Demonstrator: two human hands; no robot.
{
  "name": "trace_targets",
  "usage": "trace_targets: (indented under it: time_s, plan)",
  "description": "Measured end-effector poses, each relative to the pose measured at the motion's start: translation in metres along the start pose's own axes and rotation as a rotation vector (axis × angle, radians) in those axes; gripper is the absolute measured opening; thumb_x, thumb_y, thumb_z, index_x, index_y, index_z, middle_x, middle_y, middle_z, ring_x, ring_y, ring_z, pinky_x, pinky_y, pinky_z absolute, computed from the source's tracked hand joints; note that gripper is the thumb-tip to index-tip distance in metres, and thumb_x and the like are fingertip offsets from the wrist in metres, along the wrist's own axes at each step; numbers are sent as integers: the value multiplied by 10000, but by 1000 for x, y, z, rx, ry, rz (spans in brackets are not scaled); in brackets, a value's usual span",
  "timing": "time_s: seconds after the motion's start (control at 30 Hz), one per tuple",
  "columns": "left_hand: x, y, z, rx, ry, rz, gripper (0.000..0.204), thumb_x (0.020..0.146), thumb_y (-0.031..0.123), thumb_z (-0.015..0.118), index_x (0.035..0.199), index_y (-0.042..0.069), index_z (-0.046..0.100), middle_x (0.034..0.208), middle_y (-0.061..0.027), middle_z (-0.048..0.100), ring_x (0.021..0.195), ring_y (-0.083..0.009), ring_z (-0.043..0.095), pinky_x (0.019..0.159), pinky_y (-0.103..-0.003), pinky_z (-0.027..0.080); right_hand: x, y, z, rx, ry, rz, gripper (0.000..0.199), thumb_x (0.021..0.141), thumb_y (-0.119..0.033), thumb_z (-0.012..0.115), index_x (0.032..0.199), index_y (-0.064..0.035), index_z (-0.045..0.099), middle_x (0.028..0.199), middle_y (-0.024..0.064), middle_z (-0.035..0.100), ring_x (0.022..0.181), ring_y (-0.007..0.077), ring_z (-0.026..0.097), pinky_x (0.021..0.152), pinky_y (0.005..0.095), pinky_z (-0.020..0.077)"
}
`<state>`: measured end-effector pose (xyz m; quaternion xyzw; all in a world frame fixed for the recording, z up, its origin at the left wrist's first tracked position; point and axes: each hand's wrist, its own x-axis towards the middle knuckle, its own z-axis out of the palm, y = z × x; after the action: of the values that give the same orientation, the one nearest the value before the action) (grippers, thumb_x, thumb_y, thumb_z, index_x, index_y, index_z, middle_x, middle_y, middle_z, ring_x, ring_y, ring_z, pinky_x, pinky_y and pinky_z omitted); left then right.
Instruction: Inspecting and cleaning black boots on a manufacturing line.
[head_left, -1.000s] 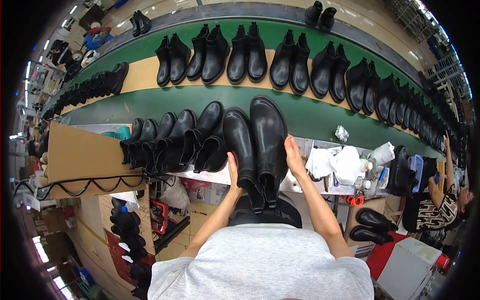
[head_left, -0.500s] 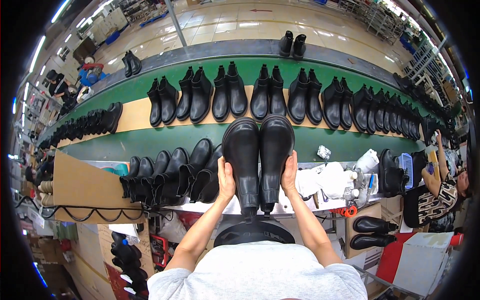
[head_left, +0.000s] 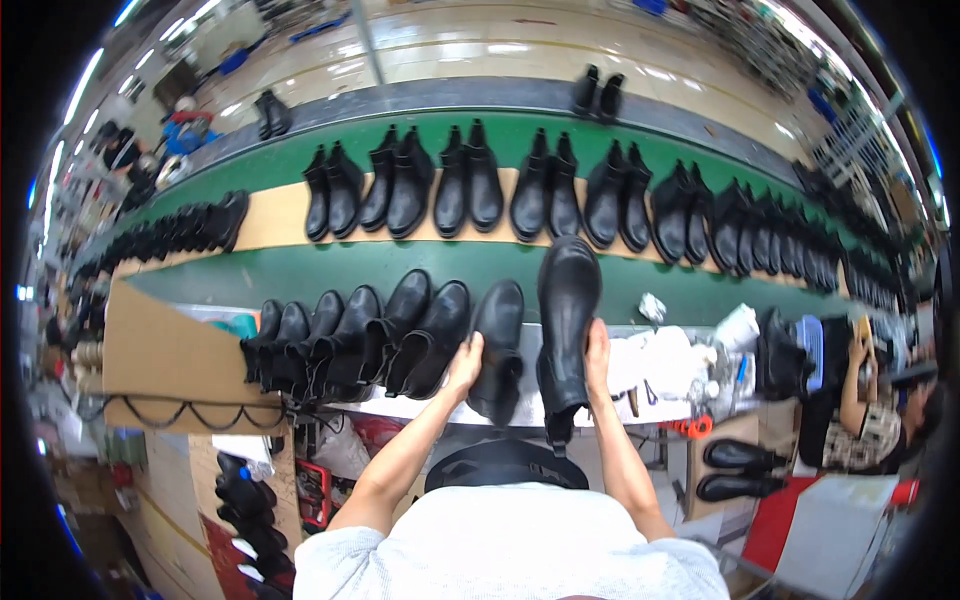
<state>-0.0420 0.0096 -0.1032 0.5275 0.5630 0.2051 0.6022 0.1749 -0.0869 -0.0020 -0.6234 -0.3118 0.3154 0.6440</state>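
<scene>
My left hand (head_left: 467, 366) is closed on the outer side of a black ankle boot (head_left: 497, 345), slightly blurred, held low beside a row of boots (head_left: 358, 330) on the bench. A second black ankle boot (head_left: 568, 300) is gripped from its right side by my right hand (head_left: 597, 362), toe pointing away and shaft toward me. A gap separates the two boots. My fingers are mostly hidden behind them.
Pairs of black boots (head_left: 468, 190) stand on cardboard along the green belt (head_left: 300, 275). White cloth (head_left: 650, 362), bottles and tools lie right of my hands. A cardboard panel (head_left: 160, 350) stands left. A co-worker (head_left: 870, 420) sits far right; two boots (head_left: 740, 470) lie below.
The two boots, held side by side before, are now apart. The left one has come down and left, next to the bench row; the right one has shifted slightly right.
</scene>
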Motion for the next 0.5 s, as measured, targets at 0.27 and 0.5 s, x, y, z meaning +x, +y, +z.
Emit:
trace_targets:
  time_s: [0.27,0.5]
  plan:
    - [-148,172,-68,-281,53,651,1065,714,324,807,1448,-8,110,1394,-235,369,1317,-267,349,1091,-377,263,-16,-120,76,-229,-405,-381,535,947,-366,513,1273,54,454,1124,154,582,1013,241,556,901,339,423]
    - [-323,141,-205,-221,956,771,790,526,174,907,1167,38,465,1076,-51,535,1020,-140,525,923,-291,411,-107,-157,198,-230,-1142,-865,605,792,-133,675,1326,24,440,1182,203,551,1146,341,502,1015,394,337]
